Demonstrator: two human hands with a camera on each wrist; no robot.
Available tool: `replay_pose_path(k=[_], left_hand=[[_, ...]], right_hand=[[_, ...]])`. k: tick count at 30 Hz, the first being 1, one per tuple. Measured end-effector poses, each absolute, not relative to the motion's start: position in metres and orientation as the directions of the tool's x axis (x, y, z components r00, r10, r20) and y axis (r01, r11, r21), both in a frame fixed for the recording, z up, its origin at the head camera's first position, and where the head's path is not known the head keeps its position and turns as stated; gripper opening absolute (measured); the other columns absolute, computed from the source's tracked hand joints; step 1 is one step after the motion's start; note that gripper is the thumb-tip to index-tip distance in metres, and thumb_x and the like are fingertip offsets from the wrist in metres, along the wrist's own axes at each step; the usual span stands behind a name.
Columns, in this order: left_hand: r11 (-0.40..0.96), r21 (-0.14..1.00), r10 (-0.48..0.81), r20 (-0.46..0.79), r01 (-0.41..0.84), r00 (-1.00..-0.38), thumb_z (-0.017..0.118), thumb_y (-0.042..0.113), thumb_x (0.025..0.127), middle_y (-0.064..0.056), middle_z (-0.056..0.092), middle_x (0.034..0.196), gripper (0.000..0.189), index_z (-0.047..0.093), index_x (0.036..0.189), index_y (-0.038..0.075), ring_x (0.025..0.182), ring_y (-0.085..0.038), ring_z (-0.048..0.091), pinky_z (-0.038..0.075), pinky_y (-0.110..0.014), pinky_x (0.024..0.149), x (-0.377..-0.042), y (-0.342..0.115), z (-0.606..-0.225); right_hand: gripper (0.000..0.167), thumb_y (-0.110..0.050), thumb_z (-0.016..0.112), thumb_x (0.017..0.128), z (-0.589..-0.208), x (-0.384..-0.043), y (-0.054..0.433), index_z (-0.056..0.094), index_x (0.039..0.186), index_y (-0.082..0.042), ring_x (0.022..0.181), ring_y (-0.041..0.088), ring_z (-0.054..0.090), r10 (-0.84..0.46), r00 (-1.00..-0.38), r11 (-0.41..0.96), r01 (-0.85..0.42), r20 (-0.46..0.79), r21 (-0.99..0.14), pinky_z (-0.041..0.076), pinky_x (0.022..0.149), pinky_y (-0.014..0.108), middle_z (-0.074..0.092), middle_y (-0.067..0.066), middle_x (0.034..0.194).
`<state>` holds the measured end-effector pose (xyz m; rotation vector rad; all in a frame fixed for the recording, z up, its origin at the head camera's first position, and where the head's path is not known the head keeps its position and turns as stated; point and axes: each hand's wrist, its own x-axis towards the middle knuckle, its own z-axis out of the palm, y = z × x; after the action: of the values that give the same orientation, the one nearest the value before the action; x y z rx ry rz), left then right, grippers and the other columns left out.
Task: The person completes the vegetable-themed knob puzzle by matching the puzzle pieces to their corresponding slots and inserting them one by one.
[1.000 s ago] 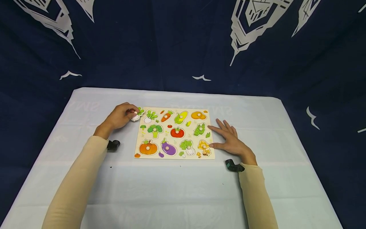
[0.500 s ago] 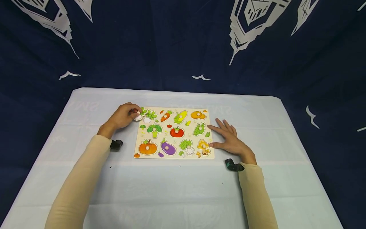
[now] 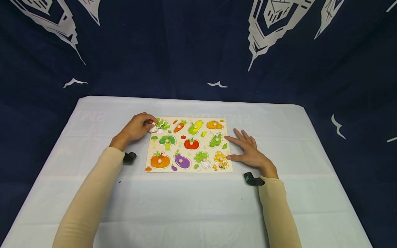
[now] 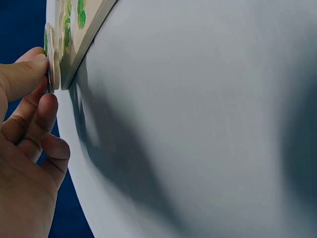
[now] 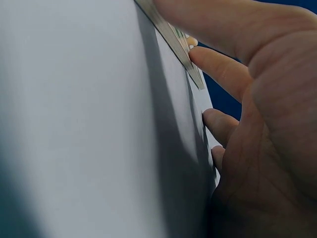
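Note:
A wooden vegetable puzzle board lies on the white table. My left hand pinches a puzzle piece with a white bulb and green leaves by its knob, over the board's far left corner. In the left wrist view the piece stands between thumb and fingers, close above the board's edge. It overlaps the radish-like picture in the top row. My right hand is spread at the board's right edge, index fingertip and thumb resting on it near the peas-like piece and the mushroom piece.
On the board sit several knobbed pieces, among them a pumpkin, an eggplant, a tomato and a broccoli. Black wrist cameras hang at both sleeves. A dark blue patterned cloth hangs behind the table.
My left hand has moved right with the puzzle piece, from beside the board to over its far left corner. The right hand has stayed in place.

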<state>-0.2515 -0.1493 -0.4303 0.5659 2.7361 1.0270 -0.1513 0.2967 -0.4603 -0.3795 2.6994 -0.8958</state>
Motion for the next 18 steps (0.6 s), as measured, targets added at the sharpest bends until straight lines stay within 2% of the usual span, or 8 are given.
replay_pose_path(k=[18], left_hand=[[0.696,0.645,0.441,-0.039,0.314,-0.897,0.061,0.004,0.099,-0.015,0.061,0.103,0.019,0.069,0.116,0.002,0.094,-0.027,0.053,0.044,-0.041,0.090,-0.251,-0.136,-0.429]], right_hand=[[0.081,-0.042,0.080,0.082,-0.457,-0.150,0.294,0.044,0.153,-0.024,0.156,0.036,-0.010,-0.329,-0.930,0.768,-0.161,-0.166,-0.619,-0.012,0.119,0.063,0.006,0.008,0.170]])
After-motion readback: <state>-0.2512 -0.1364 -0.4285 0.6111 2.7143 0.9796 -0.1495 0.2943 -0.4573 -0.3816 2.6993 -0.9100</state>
